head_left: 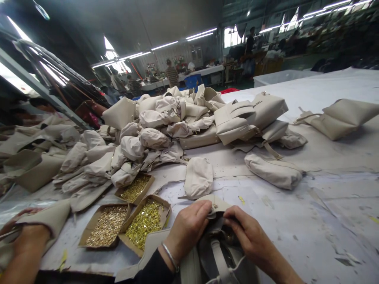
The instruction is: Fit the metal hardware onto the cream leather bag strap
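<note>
While both hands [219, 230] pinch it, bag [217, 252] sits between.

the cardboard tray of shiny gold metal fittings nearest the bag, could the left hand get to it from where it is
Probably yes. The left hand is pinching the cream leather bag right beside the cardboard tray of shiny gold metal fittings, and nothing lies between them. It would have to release its pinch on the bag first.

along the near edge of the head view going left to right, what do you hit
a co-worker's hand on a beige bag piece → open cardboard box of small brass fittings → second cardboard box of shinier gold fittings → left hand → right hand, both pinching the beige bag flap
</note>
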`<state>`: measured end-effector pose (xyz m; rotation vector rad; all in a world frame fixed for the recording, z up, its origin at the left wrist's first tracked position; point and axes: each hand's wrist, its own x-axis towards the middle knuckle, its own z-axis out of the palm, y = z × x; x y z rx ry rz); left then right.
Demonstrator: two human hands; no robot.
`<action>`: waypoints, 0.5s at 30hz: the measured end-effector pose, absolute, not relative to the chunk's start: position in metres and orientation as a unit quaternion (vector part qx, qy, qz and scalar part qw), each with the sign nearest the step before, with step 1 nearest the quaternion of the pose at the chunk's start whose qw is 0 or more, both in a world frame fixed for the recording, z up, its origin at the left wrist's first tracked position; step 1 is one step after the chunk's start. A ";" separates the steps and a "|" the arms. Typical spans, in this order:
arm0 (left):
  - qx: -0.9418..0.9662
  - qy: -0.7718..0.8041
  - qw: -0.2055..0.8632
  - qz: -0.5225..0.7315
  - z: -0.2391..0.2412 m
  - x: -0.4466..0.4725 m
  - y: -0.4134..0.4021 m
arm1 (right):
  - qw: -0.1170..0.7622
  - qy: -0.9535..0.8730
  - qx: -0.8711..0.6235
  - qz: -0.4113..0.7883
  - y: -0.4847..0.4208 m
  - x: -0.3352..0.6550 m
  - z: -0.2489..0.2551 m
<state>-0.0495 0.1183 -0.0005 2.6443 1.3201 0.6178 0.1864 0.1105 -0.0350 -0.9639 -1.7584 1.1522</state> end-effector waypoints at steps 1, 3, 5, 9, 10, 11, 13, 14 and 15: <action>0.872 0.441 0.086 0.196 0.001 -0.050 0.120 | 0.407 -0.687 -0.385 0.462 0.111 0.187 -0.038; 0.856 0.469 0.140 0.166 0.006 -0.048 0.125 | 0.410 -0.675 -0.392 0.472 0.114 0.189 -0.045; 0.826 0.508 0.195 0.149 0.014 -0.045 0.129 | 0.404 -0.671 -0.393 0.483 0.117 0.191 -0.050; 0.763 0.550 0.296 0.162 0.030 -0.039 0.136 | 0.398 -0.655 -0.393 0.508 0.128 0.190 -0.048; 0.744 0.561 0.319 0.176 0.032 -0.038 0.138 | 0.399 -0.649 -0.396 0.513 0.131 0.189 -0.044; 0.716 0.575 0.344 0.197 0.032 -0.038 0.140 | 0.397 -0.646 -0.397 0.517 0.133 0.186 -0.039; 0.646 0.604 0.396 0.248 0.027 -0.039 0.144 | 0.392 -0.648 -0.398 0.518 0.134 0.178 -0.027; 0.611 0.614 0.420 0.271 0.022 -0.040 0.146 | 0.391 -0.656 -0.393 0.512 0.134 0.172 -0.022; 0.580 0.622 0.439 0.290 0.016 -0.042 0.148 | 0.391 -0.668 -0.385 0.502 0.132 0.165 -0.017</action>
